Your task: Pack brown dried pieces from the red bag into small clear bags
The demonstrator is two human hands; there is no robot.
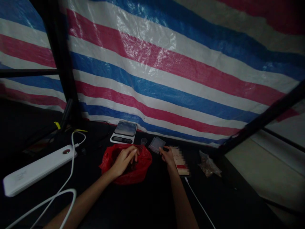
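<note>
My left hand (125, 159) reaches into the open mouth of a crumpled red plastic bag (140, 173). Its fingers curl downward over dark contents, and whatever lies beneath the fingertips is too dim to make out. To the right, my right hand (167, 156) pinches the near right corner of a small stack of clear plastic bags (156, 144) lying flat. A small clear cup (143, 141) stands between the red bag and that stack. Behind the red bag sits a white kitchen scale (124, 132) with a shiny weighing plate and a dark display.
A phone (179, 162) with a white cable lies beside my right wrist. Further right is a clear bag of brown bits (209, 165). A long white device (40, 170) with a looping cable occupies the left. Striped plastic sheeting (154, 63) hangs behind the black table.
</note>
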